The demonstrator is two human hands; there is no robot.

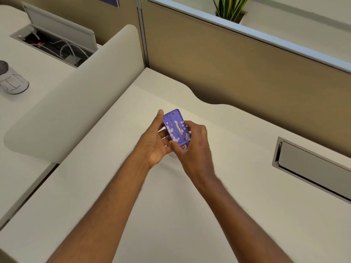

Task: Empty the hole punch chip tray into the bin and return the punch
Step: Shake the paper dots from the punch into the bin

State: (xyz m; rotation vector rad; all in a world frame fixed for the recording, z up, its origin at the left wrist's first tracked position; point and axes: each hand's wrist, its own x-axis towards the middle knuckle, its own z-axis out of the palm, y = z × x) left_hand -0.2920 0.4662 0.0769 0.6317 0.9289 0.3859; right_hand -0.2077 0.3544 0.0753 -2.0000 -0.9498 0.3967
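Observation:
A purple chip tray (175,126) of the hole punch is held above the white desk (171,205) in the middle of the view, its open side toward me. Several small white paper chips lie scattered inside it. My left hand (153,143) grips its left edge, thumb up along the side. My right hand (195,149) holds its lower right corner. The rest of the punch is mostly hidden behind my fingers. A small paper-wrapped bin (13,80) with handwritten letters stands on the neighbouring desk at the far left.
A curved white divider panel (85,92) separates the two desks. A closed cable flap (313,168) is set into the desk at right, an open one (57,44) with cables at upper left. A tan partition wall (247,73) runs behind, with a plant (229,8) above it.

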